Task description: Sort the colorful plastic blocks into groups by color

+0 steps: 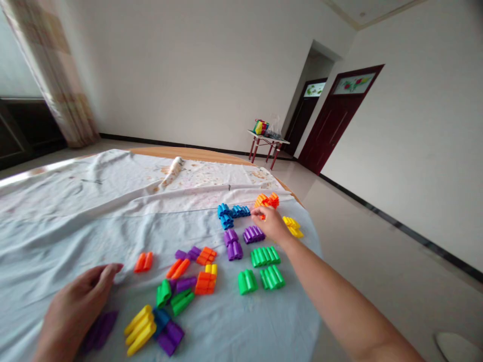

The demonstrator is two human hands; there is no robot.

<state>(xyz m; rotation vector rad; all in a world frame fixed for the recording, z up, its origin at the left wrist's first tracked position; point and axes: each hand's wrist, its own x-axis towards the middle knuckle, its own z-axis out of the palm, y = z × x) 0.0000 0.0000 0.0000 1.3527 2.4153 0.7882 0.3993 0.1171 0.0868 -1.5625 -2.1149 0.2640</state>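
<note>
My right hand (270, 223) reaches far across the cloth-covered table (75, 236), its fingers pinched on an orange block (261, 215) beside a cluster of orange blocks (267, 200). Around it lie sorted groups: blue blocks (231, 214), purple blocks (241, 240), green blocks (264, 266) and yellow blocks (293, 227). My left hand (77, 306) rests flat on the cloth near me, fingers loosely apart, next to a purple block (100, 329). A mixed pile of blocks (177, 291) lies between the hands.
A crumpled white roll (171, 172) lies on the stained far part of the cloth. A small red-legged table (267, 143) with coloured items stands by the far wall. Dark red doors (335, 118) are at the right. The table edge drops off to the right.
</note>
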